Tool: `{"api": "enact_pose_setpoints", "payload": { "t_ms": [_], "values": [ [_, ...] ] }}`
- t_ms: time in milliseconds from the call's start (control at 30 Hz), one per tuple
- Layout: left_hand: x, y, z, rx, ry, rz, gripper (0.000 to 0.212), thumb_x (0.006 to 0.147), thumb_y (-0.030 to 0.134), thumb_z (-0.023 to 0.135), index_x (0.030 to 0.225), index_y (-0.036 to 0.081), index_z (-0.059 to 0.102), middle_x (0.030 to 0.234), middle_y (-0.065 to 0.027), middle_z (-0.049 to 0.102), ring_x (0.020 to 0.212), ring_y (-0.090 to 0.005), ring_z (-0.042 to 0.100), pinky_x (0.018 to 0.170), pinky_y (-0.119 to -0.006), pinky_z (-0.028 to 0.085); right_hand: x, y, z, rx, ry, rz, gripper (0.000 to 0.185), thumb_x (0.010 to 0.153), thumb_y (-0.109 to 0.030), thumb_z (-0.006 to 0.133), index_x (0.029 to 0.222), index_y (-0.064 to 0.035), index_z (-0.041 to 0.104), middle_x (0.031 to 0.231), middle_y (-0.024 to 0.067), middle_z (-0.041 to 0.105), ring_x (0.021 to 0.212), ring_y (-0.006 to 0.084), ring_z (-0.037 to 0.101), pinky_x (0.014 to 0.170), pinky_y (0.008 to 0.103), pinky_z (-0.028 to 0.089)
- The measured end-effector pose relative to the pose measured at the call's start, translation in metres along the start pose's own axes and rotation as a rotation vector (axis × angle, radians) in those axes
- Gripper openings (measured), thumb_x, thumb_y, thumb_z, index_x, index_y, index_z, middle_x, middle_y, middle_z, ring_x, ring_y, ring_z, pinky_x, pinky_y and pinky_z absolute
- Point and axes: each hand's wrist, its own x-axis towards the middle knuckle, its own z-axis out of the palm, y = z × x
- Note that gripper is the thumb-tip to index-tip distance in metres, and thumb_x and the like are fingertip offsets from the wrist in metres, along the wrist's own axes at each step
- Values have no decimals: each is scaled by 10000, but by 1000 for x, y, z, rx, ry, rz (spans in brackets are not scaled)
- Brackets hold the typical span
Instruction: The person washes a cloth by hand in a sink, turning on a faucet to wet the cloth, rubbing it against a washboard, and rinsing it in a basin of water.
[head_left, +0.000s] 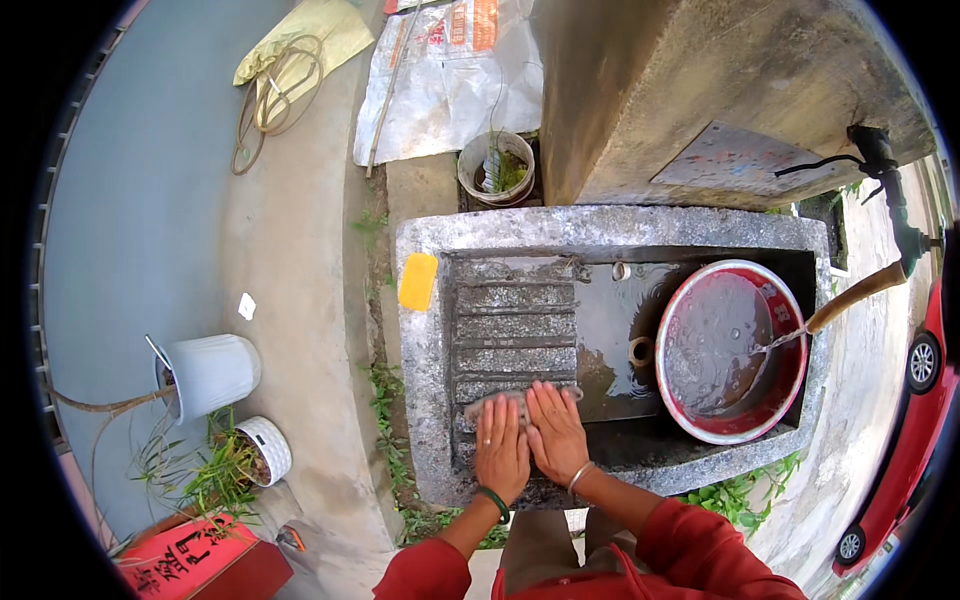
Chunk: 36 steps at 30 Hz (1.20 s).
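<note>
Both hands press side by side on a wet, brownish cloth (475, 409) on the ribbed washboard (516, 326) of a stone sink. My left hand (502, 450) lies flat over the cloth's middle, a ring on one finger and a green bangle at the wrist. Just to its right, my right hand (556, 435) lies flat with a silver bangle at the wrist. The cloth's underside is hidden. A yellow bar (418, 281), apparently soap, rests on the sink's left rim (424, 360). At the right, water runs from a hose (855, 298) into a red basin (796, 360).
A drain hole (641, 351) lies left of the basin. A concrete pillar (622, 97) stands behind the sink, beside a bucket (495, 196) with plants. Potted plants (266, 450) stand on the left, a red car (889, 480) at the far right.
</note>
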Motion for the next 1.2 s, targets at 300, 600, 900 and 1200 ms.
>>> {"api": "enact_pose_setpoints", "payload": {
  "t_ms": [300, 600, 900, 1200],
  "values": [
    [126, -21, 9, 46, 85, -33, 420, 923, 232, 327, 1306, 76, 403, 1379, -144, 329, 1304, -308, 246, 1080, -409, 133, 107, 31, 2, -80, 243, 107, 460, 863, -226, 430, 1211, 75, 434, 1307, 220, 385, 1246, 343, 325, 1040, 410, 237],
    [129, -8, 6, 35, 241, -76, 479, 920, 235, 322, 1341, 8, 300, 1404, -184, 259, 1316, -320, 209, 1083, -413, 118, 102, 25, 1, -85, 227, 125, 449, 862, -175, 433, 1237, 72, 412, 1332, 207, 362, 1259, 328, 315, 1048, 426, 218],
    [22, 6, 6, -23, -18, 39, 451, 898, 213, 349, 1309, 30, 378, 1359, -161, 353, 1292, -332, 268, 1061, -454, 163, -3, 12, -16, 22, -13, 66, 494, 859, -222, 444, 1283, 23, 377, 1316, 193, 391, 1264, 320, 317, 1045, 432, 213],
    [144, -2, 10, 97, 333, -55, 493, 908, 243, 340, 1339, 7, 303, 1404, -167, 270, 1329, -301, 181, 1084, -411, 113, 119, 50, -4, -149, 245, -43, 438, 874, -203, 381, 1230, 46, 436, 1314, 171, 405, 1273, 292, 303, 1063, 402, 193]
  ]
}}
